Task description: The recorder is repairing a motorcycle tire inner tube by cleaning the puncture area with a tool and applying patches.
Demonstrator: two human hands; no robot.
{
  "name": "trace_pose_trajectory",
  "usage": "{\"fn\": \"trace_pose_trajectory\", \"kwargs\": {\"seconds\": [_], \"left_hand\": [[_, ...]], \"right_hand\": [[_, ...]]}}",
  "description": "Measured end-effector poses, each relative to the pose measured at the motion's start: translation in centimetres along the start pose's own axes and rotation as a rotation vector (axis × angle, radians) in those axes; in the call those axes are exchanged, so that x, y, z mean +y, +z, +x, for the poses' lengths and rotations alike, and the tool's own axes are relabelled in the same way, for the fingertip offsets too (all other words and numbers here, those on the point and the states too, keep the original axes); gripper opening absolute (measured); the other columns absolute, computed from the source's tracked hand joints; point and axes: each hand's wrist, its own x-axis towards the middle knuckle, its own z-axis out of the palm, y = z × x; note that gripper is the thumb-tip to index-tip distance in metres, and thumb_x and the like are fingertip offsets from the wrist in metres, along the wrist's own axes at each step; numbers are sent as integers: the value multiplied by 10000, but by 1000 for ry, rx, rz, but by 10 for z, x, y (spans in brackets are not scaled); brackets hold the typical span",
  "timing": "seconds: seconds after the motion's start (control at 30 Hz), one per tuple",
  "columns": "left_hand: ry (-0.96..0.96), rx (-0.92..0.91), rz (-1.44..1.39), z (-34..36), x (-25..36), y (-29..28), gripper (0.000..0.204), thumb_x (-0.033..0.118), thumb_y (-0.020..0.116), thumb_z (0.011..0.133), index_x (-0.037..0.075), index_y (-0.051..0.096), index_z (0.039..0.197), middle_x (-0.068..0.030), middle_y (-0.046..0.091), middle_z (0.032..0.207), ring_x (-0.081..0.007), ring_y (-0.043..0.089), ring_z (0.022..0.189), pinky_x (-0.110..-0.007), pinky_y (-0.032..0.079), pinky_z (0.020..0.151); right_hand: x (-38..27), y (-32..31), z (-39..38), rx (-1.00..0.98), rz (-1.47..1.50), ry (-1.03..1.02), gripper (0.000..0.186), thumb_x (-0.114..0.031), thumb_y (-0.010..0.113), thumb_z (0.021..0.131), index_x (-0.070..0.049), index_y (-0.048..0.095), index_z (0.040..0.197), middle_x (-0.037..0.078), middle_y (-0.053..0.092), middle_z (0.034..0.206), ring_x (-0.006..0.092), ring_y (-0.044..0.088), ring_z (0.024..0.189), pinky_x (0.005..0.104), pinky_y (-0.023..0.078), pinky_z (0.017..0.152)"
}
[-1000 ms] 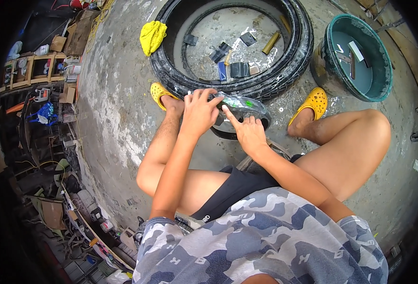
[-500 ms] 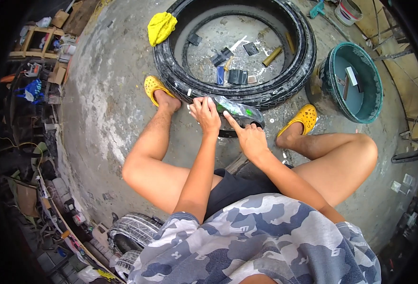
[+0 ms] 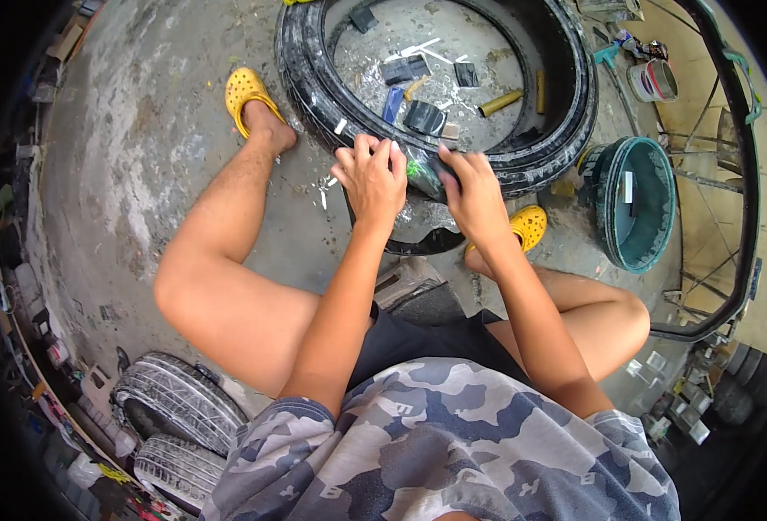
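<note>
A dark, shiny curved piece [image 3: 427, 179] with a bright green mark lies between my hands, against the near side of a large black tire [image 3: 331, 126]. My left hand [image 3: 371, 184], fingers bent, grips its left end. My right hand [image 3: 477, 195] is closed over its right end, with the thumb on top. The fingertips' undersides are hidden, and the right hand is slightly blurred. Below the piece, a black curved edge [image 3: 427, 246] shows between my forearms; whether it joins the held piece, I cannot tell.
Inside the tire lie a black curved scrap [image 3: 424, 117], a blue piece [image 3: 393, 104], a brownish tube [image 3: 500, 102] and white strips. A green bucket [image 3: 609, 213] stands at right, near a white pail [image 3: 652, 82]. Dusty tires [image 3: 179, 399] lie lower left.
The view has shifted, and my left foot is farther out to the left. My right hand has gone from a pointing finger on the piece to closing around its right end.
</note>
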Motion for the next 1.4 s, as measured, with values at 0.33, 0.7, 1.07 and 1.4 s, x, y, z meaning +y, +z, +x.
{"fn": "trace_pose_trajectory", "kwargs": {"seconds": [0.33, 0.7, 1.07, 1.4], "left_hand": [[11, 37, -41, -2, -2, -2, 162, 243, 602, 864, 108, 684, 828, -28, 547, 973, -287, 473, 928, -454, 360, 801], [0, 57, -82, -1, 3, -1, 153, 234, 614, 854, 105, 667, 792, -23, 544, 956, -276, 481, 920, -446, 355, 818], [96, 69, -89, -6, 8, 3, 161, 241, 618, 853, 122, 610, 744, -23, 526, 889, -252, 489, 872, -438, 355, 787], [125, 126, -125, -3, 9, 8, 221, 269, 632, 838, 129, 640, 668, 15, 562, 801, -228, 503, 835, -414, 349, 785]], "right_hand": [[-7, 0, 3, -49, -70, -99, 378, 17, 644, 831, 6, 617, 1207, 170, 572, 848, 348, 543, 812, 413, 463, 748], [-20, 8, 11, -35, -237, 33, 363, 12, 624, 824, 38, 578, 1183, 216, 586, 908, 394, 548, 872, 462, 466, 778], [-3, 7, -21, 91, -177, 77, 371, -10, 641, 837, 40, 576, 1199, 205, 595, 934, 376, 564, 875, 436, 464, 791], [-9, 17, -9, 115, -184, 90, 355, -24, 615, 869, 40, 557, 1214, 222, 585, 978, 399, 569, 906, 458, 464, 805]]}}
